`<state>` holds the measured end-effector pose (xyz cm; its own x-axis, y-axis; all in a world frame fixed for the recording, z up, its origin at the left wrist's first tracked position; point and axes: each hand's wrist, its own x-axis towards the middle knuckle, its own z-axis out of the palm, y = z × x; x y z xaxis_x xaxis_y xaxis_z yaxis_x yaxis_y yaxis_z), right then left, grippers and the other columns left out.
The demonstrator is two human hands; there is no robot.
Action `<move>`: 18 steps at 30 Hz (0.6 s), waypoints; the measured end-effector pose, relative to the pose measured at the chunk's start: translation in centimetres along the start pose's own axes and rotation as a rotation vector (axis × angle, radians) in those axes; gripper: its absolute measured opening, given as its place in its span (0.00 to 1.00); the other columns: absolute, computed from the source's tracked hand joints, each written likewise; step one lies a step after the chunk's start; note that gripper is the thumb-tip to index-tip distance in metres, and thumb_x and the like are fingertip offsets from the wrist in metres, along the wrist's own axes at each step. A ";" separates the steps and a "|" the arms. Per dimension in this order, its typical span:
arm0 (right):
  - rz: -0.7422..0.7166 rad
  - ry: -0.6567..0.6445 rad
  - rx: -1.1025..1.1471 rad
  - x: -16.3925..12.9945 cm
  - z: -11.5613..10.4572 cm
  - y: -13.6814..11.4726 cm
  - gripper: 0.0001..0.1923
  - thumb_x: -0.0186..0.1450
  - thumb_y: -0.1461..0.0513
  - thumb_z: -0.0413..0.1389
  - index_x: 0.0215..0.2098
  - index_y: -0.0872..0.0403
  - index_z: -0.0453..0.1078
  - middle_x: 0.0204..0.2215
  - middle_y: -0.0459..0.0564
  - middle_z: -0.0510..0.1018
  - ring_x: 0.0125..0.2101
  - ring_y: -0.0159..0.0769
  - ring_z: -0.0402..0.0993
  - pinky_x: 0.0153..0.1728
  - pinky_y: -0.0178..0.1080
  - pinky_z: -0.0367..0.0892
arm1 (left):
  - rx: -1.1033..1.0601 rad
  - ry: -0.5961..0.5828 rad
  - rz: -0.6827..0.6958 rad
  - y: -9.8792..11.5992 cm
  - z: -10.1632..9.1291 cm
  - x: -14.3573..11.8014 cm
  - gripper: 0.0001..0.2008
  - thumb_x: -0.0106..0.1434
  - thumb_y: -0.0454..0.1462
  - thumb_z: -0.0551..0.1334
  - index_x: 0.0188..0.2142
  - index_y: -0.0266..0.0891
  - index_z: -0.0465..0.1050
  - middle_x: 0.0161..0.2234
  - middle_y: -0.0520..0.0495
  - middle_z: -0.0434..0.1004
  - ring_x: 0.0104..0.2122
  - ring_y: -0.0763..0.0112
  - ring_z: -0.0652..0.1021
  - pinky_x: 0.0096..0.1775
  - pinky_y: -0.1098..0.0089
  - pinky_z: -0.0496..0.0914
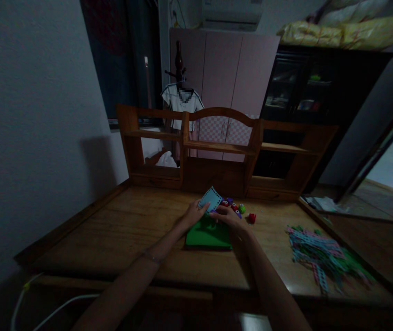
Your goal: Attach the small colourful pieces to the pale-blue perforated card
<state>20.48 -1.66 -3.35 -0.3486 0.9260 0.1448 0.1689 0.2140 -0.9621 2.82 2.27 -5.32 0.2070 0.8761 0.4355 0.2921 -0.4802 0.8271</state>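
Observation:
My left hand (193, 214) is closed on the edge of a light blue card (211, 198) with a row of dark marks or holes along its border. The card is tilted up above a flat green board or box (208, 235) on the desk. At the card's lower right corner, my right hand (229, 217) has its fingers pinched on a small purple piece (213, 212), mostly hidden by the fingertips. Just beyond that hand lie several small red, purple and green pieces with pale round spots, among them a green piece (242, 208) and a separate red piece (252, 218).
A tangled pile of pink, blue and green plastic strips (315, 250) lies at the desk's right side. Along the back of the wooden desk (130, 220) stands a wooden shelf unit (222, 148). A white cable (20, 299) hangs at the front left.

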 end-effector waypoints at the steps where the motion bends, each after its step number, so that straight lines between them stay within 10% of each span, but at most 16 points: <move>1: 0.001 0.005 0.004 0.0 0.0 0.0 0.21 0.50 0.49 0.61 0.36 0.54 0.72 0.27 0.46 0.74 0.24 0.30 0.66 0.25 0.33 0.59 | -0.010 -0.009 -0.001 -0.1 0.0 0.0 0.20 0.58 0.48 0.55 0.36 0.33 0.73 0.33 0.44 0.76 0.32 0.67 0.74 0.36 0.71 0.67; 18: 0.040 0.055 0.093 0.9 0.0 1.7 0.20 0.50 0.48 0.60 0.33 0.53 0.71 0.25 0.47 0.74 0.22 0.34 0.69 0.26 0.37 0.64 | -0.017 0.048 -0.037 -0.1 -0.2 0.2 0.21 0.58 0.49 0.56 0.37 0.32 0.74 0.33 0.43 0.77 0.33 0.66 0.75 0.37 0.71 0.67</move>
<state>20.46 -0.43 -4.80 -0.2912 0.9496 0.1156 0.0947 0.1489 -0.9843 2.69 2.55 -5.27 0.1514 0.8944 0.4208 0.2827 -0.4471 0.8487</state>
